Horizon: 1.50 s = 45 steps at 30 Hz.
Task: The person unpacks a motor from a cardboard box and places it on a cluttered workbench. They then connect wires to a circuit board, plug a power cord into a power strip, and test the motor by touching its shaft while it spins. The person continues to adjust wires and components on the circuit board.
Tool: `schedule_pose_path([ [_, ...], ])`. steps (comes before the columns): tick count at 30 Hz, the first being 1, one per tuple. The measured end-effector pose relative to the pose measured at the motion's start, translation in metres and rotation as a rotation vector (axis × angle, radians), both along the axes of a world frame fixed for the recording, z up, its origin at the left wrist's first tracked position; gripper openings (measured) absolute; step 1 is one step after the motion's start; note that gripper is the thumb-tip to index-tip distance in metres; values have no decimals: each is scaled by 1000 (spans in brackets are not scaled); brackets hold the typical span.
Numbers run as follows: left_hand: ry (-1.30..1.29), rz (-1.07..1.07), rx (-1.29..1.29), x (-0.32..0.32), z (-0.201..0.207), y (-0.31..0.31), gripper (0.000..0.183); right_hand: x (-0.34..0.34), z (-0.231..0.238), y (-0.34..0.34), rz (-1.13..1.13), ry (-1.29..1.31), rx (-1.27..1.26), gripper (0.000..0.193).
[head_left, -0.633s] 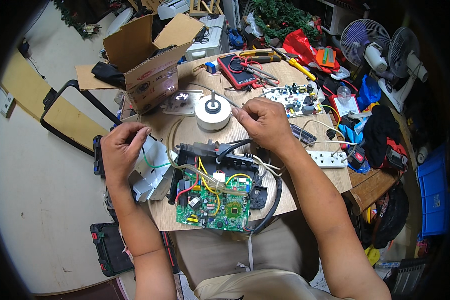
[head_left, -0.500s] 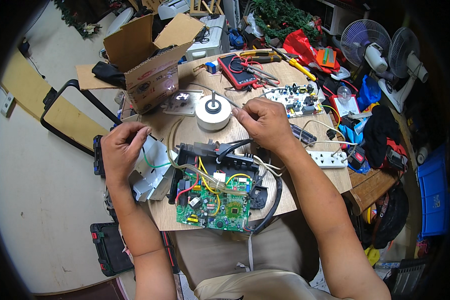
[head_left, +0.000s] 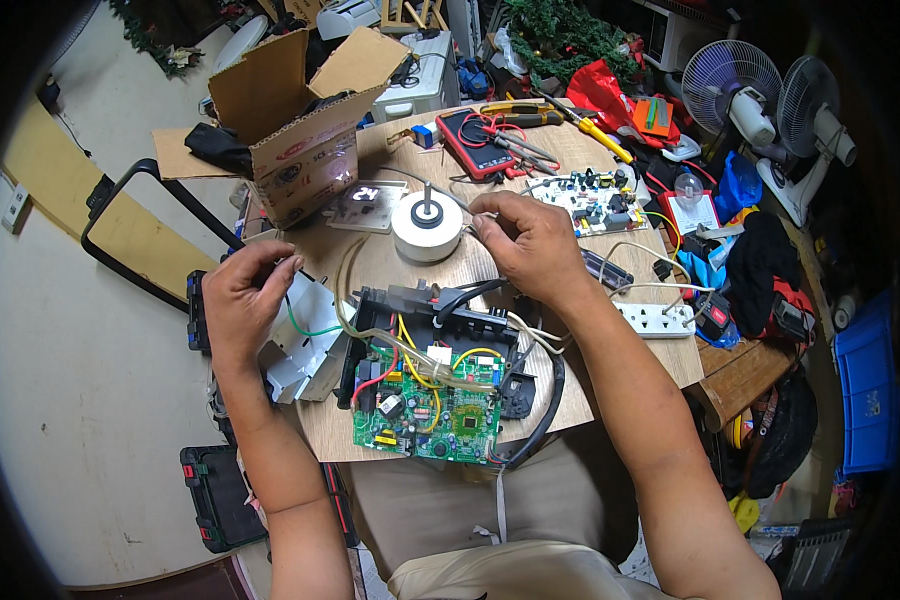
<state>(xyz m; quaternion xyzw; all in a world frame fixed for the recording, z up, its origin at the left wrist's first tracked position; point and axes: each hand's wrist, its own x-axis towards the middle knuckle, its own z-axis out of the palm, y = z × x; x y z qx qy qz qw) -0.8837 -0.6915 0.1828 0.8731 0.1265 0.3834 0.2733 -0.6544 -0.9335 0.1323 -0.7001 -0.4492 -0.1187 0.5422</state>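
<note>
Cluttered room all round me, fans (head_left: 732, 85) up at the far right, and wood grain on the table (head_left: 675, 358) ahead. Printing now: the open cardboard box (head_left: 310, 175) carries reddish and dark printed marks on its side, and the blue bin (head_left: 867, 400) at far right shows a faint pale mark, too small to make out from here.

On to the hands! My left hand (head_left: 248, 295) is curled, thumb against the forefinger, above the white metal bracket (head_left: 305, 365); a green wire (head_left: 315, 331) runs just below, and I can't tell whether anything thin sits in that pinch. Across to my right hand (head_left: 530, 240): fingers bent, thumb and forefinger nearly closed, right beside the white motor (head_left: 422, 243). Touching its side or pinching its lead? Can't tell.

That motor stands mid-table, shaft upward, beyond the green circuit board (head_left: 440, 425) and its black housing (head_left: 370, 305). Past it lies a red-edged multimeter (head_left: 473, 148); to the right, a second circuit board (head_left: 592, 203), and nearer me, a white power strip (head_left: 658, 320).
</note>
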Motion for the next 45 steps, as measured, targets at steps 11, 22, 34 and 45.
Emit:
schedule_pose_path([
  [11, 59, -5, 44, -3, 3, 1, 10, 2, 2, -5, 15, 18, -95, 22],
  [22, 78, -3, 105, -6, 6, 2, 11, -1, 3, -7, 11, 119, -159, 21],
  [34, 5, -45, 40, -4, 3, 3, 12, -3, -2, -3, -18, 106, -136, 19],
  [45, -27, -30, 56, -3, 3, 1, 13, -2, -5, -3, -43, 92, -120, 16],
])
